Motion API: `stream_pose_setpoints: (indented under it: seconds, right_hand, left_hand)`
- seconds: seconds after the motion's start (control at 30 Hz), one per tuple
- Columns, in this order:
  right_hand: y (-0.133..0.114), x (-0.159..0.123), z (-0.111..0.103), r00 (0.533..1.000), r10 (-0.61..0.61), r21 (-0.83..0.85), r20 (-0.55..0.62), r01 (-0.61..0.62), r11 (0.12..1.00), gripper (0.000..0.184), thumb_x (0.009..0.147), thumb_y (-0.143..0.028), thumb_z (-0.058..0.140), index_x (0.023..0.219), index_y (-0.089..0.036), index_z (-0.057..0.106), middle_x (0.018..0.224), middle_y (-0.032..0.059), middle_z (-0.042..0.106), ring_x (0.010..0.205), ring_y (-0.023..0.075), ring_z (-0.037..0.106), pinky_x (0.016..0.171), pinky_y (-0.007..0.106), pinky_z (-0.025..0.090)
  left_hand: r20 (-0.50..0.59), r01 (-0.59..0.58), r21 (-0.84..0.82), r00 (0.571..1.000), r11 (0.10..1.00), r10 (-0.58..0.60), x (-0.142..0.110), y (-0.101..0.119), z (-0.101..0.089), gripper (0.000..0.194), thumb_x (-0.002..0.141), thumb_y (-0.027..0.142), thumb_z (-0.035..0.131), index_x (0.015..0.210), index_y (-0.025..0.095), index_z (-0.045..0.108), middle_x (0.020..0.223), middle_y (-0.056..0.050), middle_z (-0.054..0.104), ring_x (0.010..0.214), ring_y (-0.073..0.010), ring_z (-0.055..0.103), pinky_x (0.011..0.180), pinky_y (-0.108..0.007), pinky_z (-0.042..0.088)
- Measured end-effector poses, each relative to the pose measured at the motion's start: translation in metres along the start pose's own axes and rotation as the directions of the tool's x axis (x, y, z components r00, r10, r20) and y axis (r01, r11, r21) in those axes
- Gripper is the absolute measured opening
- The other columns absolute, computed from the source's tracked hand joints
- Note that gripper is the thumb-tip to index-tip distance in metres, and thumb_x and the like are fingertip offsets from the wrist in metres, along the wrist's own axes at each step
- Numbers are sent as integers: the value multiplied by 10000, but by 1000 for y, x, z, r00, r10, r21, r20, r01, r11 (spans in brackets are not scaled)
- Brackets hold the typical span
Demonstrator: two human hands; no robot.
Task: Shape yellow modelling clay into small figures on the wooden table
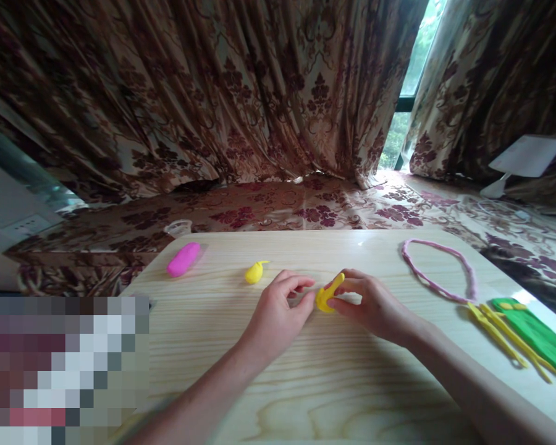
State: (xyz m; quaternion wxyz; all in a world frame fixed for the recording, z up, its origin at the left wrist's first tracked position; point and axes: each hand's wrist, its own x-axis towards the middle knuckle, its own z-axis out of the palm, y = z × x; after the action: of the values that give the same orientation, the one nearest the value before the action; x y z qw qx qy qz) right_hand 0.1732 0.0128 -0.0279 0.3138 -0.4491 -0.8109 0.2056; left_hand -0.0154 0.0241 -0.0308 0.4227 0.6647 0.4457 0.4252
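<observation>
Patterned brown and cream curtains [259, 93] hang in folds behind the table [222, 371], parting beyond its far right to show a bright strip of window [414, 68]. A flowered cloth [241, 213] covers the ledge just behind the table, and a white lamp [528, 154] stands on it past the far right corner. The table is pale wood with wavy grain and rounded far corners. A pixelated patch hides what lies by its left side.

Both hands reach over the table's middle. The left hand [278, 309] is loosely curled, thumb and fingers spread apart; whether its thumb tip touches the yellow piece cannot be told. The right hand [377, 306] pinches that piece between thumb and fingers.

Toward the table's right edge lie a thin pale-pink loop [470, 278] and, nearer, a flat green slab [535, 337] with yellow tools [498, 336] alongside. Near the table's far left corner sits a bright pink lump [183, 259]. A yellow pear-shaped lump [254, 273] with a thin tail lies left of the table's middle, apart from the left hand.

At the table's middle, the yellow piece [325, 300] has a rounded, uneven base and a blunt strip slanting up. Wood grain shows from there to the table's far edge.
</observation>
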Motion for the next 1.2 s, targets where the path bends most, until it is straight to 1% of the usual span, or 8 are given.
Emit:
stream_pose_setpoints:
  seconds: [0.13, 0.33, 0.5, 0.57, 0.7, 0.77, 1.1, 1.2]
  right_hand:
    - [-1, 0, 3, 1000, 6, -44, 25, -5, 999, 60, 797, -173, 609, 755, -175, 653, 737, 24, 591, 688, 146, 557, 632, 248, 430]
    - [-1, -2, -2, 1000, 31, -71, -3, -31, 997, 95, 782, -170, 609, 868, -188, 644, 840, 36, 604, 716, 144, 575, 653, 248, 434]
    - [3, -3, -4, 1000, 24, -53, 10, -24, 998, 62, 782, -185, 612, 734, -187, 651, 754, 19, 603, 655, 131, 575, 608, 234, 438]
    - [2, -3, -6, 1000, 21, -39, -7, -21, 999, 52, 786, -187, 613, 806, -190, 661, 771, 24, 610, 682, 141, 583, 634, 248, 453]
    - [-3, -2, -12, 998, 5, 10, -57, -4, 1000, 291, 809, -204, 606, 1099, -209, 606, 881, 44, 615, 782, 156, 593, 706, 276, 480]
    - [-6, -1, -14, 996, -20, 64, -82, 25, 998, 322, 823, -204, 596, 1145, -218, 593, 903, 48, 614, 807, 156, 592, 724, 280, 485]
    - [-11, 3, -11, 990, -29, 185, -135, 54, 981, 167, 874, -197, 529, 914, -191, 691, 858, 52, 627, 775, 152, 605, 661, 258, 480]
    - [-11, 2, -12, 990, -22, 195, -137, 49, 980, 172, 860, -203, 553, 977, -192, 678, 884, 55, 628, 786, 154, 606, 680, 265, 485]
  left_hand:
    - [61, -80, 80, 995, 994, 75, -3, -1, 4, 157, 732, 144, 608, 861, 199, 679, 895, -37, 641, 889, -186, 585, 838, -301, 441]
    - [78, -122, 155, 991, 980, 111, -2, -12, 11, 160, 736, 142, 604, 867, 200, 675, 846, -41, 642, 833, -195, 588, 786, -308, 449]
    - [89, -155, 207, 986, 966, 139, 1, -13, 11, 88, 735, 163, 617, 774, 205, 684, 746, -30, 618, 776, -196, 564, 751, -304, 428]
    - [95, -158, 213, 985, 964, 141, 1, -11, 9, 89, 737, 164, 616, 778, 204, 685, 761, -34, 621, 775, -196, 563, 742, -303, 430]
    - [78, -170, 202, 984, 964, 157, -1, 0, 7, 147, 751, 170, 608, 869, 215, 684, 866, -43, 631, 859, -203, 565, 807, -314, 423]
    - [70, -181, 193, 983, 964, 171, -2, 6, 7, 161, 766, 181, 599, 897, 223, 682, 890, -41, 631, 891, -204, 561, 841, -320, 413]
    - [76, -190, 188, 981, 964, 179, 0, 10, 12, 152, 808, 217, 571, 877, 221, 706, 836, -41, 632, 864, -207, 564, 824, -311, 424]
    - [84, -190, 186, 981, 964, 177, 0, 11, 12, 142, 814, 232, 569, 851, 217, 705, 842, -44, 630, 864, -208, 563, 825, -311, 422]
